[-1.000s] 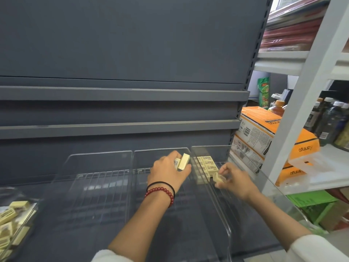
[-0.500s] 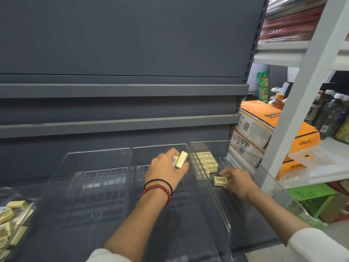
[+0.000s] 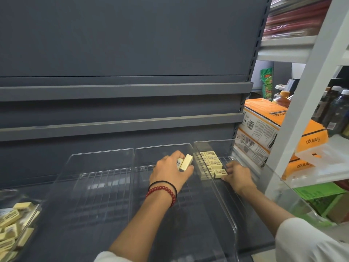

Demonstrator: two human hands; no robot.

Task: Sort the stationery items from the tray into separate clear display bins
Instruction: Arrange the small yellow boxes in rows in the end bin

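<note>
- At far left, the tray [image 3: 36,208] holds a heap of cream erasers [image 3: 11,218] not yet sorted.
- The left bin [image 3: 90,195] and the middle bin [image 3: 188,214], both clear, stand side by side on the dark shelf [image 3: 56,242] with nothing visible in them.
- Over the middle bin, the left hand [image 3: 170,173], wrist in a red bead bracelet [image 3: 162,191], keeps a closed grip on at least two spare erasers [image 3: 186,162], held clear of the bin floor.
- In the right bin [image 3: 215,146], a row of erasers [image 3: 212,158] runs forward from the back wall, and the front eraser [image 3: 220,173] lies flat, touching the end of that row.
- The right hand [image 3: 238,175] pinches the front eraser's right end in a narrow grip, apparently seating it: the filling step looks early.
- Next, likely, that eraser must be squared and released, then a spare passed across.
- Orange cartons [image 3: 264,125] sit beyond.
</note>
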